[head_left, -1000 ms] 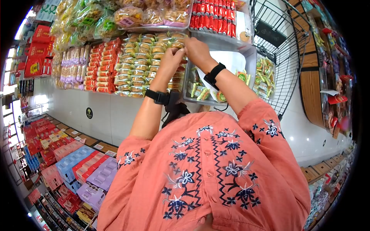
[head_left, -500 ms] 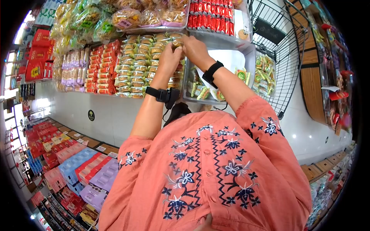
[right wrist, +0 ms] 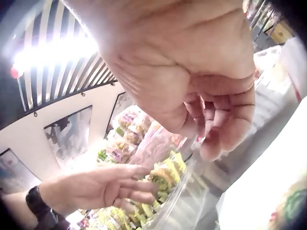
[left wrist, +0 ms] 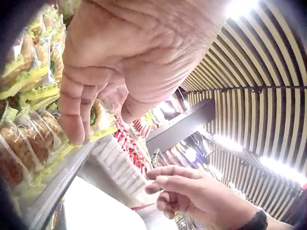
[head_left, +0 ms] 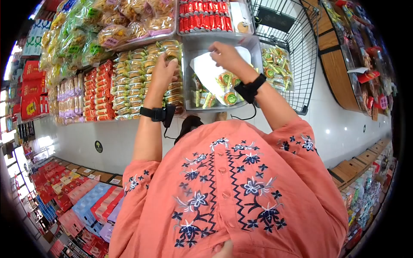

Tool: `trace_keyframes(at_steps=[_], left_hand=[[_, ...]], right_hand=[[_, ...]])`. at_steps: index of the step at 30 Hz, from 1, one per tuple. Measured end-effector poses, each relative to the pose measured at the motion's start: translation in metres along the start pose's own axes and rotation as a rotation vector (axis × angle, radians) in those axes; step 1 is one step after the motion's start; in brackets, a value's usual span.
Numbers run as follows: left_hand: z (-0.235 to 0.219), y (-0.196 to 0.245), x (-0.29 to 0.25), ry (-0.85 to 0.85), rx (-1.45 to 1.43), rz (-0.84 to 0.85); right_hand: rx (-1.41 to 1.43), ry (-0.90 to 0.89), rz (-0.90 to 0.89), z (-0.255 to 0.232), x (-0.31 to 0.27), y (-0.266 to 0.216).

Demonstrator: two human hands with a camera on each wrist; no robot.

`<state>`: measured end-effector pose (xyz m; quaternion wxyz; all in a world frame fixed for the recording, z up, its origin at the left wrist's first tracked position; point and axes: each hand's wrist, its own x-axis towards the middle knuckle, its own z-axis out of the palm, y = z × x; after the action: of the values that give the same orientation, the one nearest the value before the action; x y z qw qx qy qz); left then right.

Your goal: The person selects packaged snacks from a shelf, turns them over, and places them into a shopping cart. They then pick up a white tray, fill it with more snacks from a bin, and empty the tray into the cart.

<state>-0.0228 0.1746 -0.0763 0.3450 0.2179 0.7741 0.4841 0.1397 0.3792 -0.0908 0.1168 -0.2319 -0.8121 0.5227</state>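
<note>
Rows of yellow-wrapped round cakes [head_left: 133,81] fill the display at centre left. Over their right-hand columns is my left hand [head_left: 162,75], fingers extended; in the left wrist view this hand [left wrist: 129,62] is beside a wrapped cake [left wrist: 98,117], and whether it touches it I cannot tell. My right hand [head_left: 230,60] hovers above the grey bin [head_left: 189,96] with its white sheet [head_left: 204,71] and loose green-and-yellow packets [head_left: 230,98]. Its fingers are loosely bent, with nothing visible in them, in the right wrist view too [right wrist: 192,72].
Red-wrapped packets [head_left: 204,23] and bagged snacks [head_left: 144,21] sit behind. On the left are red-and-white packets [head_left: 99,92]. A wire cart [head_left: 301,64] stands at the right, beside a bag of green packets [head_left: 277,64]. Boxed goods [head_left: 86,202] line a lower-left shelf.
My hands were together at the edge of the cakes and are now apart. The right hand has moved right, over the bin. The head view has shifted, so the displays appear further left.
</note>
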Motion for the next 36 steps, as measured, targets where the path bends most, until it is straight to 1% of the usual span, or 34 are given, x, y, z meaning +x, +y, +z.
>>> trace_keyframes(at_steps=[1, 3, 6, 8, 9, 11, 13, 14, 18, 24, 27, 28, 29, 31, 32, 35, 36], left_hand=[[0.000, -0.001, -0.002, 0.007, -0.013, 0.008], [0.000, -0.005, -0.004, 0.022, -0.036, 0.023], [0.000, -0.005, -0.010, 0.044, -0.084, 0.069], [-0.001, -0.003, -0.017, 0.054, -0.091, 0.089], [0.001, 0.001, -0.024, 0.048, -0.084, 0.083], [0.005, 0.009, -0.037, 0.040, -0.068, 0.069], [0.011, 0.003, -0.045, 0.042, -0.112, 0.062], [0.014, 0.003, -0.049, 0.036, -0.109, 0.063], [0.026, 0.000, -0.062, 0.005, -0.115, 0.035], [0.031, -0.002, -0.078, -0.008, -0.107, 0.002], [0.029, 0.001, -0.079, -0.019, -0.117, -0.012], [0.028, 0.003, -0.080, -0.026, -0.117, -0.020], [0.027, 0.005, -0.080, -0.033, -0.116, -0.028], [0.033, 0.011, -0.077, -0.075, -0.133, 0.002], [0.038, 0.016, -0.074, -0.096, -0.141, 0.020], [0.057, 0.038, -0.074, -0.194, -0.178, 0.086], [0.063, 0.043, -0.072, -0.218, -0.195, 0.127]], right_hand=[[0.041, -0.006, 0.077, -0.016, -0.007, -0.003], [0.065, 0.061, 0.167, -0.042, -0.017, 0.009], [-0.080, 0.044, 0.235, -0.080, -0.034, 0.022], [-0.354, 0.066, 0.049, -0.087, -0.037, 0.066], [-0.490, 0.075, -0.045, -0.087, -0.040, 0.069], [-0.630, 0.018, -0.056, -0.078, -0.054, 0.077], [-0.806, -0.008, -0.085, -0.066, -0.068, 0.070], [-0.868, -0.044, -0.099, -0.060, -0.070, 0.081], [-1.030, 0.021, -0.221, -0.043, -0.073, 0.082], [-1.026, -0.004, -0.206, -0.042, -0.068, 0.086], [-0.852, -0.019, -0.009, -0.054, -0.054, 0.076], [-0.804, 0.036, -0.081, -0.062, -0.051, 0.067], [-0.473, -0.014, 0.076, -0.068, -0.048, 0.057], [0.193, -0.110, 0.374, -0.085, -0.046, 0.003], [0.417, -0.078, 0.340, -0.083, -0.049, -0.011], [0.917, -0.272, 0.343, -0.076, -0.040, -0.008], [0.937, -0.276, 0.299, -0.070, -0.042, -0.016]])
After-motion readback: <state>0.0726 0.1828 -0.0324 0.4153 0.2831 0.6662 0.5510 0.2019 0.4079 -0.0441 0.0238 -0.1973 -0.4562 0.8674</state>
